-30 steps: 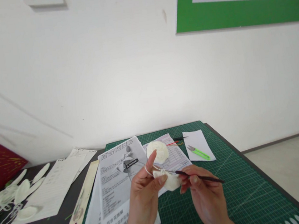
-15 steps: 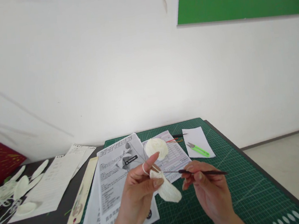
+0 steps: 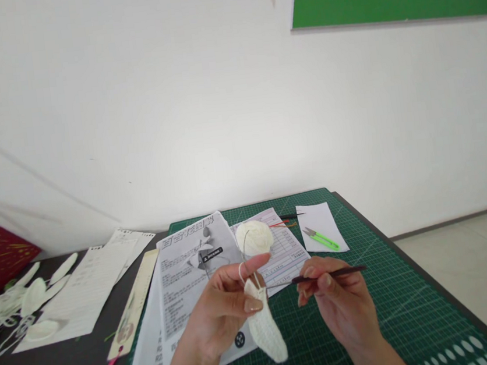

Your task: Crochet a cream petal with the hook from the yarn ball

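My left hand [image 3: 229,307] pinches the upper end of a white crocheted piece [image 3: 267,332], which hangs down over the green mat. White yarn loops round its raised index finger. In my right hand [image 3: 342,300] is a crochet hook [image 3: 337,273] with a dark handle, held like a pen. The thin metal tip points left and meets the top edge of the piece. Behind the left fingers sits a ball of white yarn [image 3: 254,238] on a printed form [image 3: 282,236].
Green snips [image 3: 321,240] lie on white paper [image 3: 335,219] at the mat's [image 3: 382,284] back right. Printed pattern sheets [image 3: 178,272], a long bookmark [image 3: 133,312], handwritten pages [image 3: 80,295] and white crocheted petals [image 3: 36,297] spread leftward.
The crocheted piece has swung from a slant toward the right to hanging more steeply downward. My left hand has shifted slightly, and the hook lies more level. The whole view has tilted a little.
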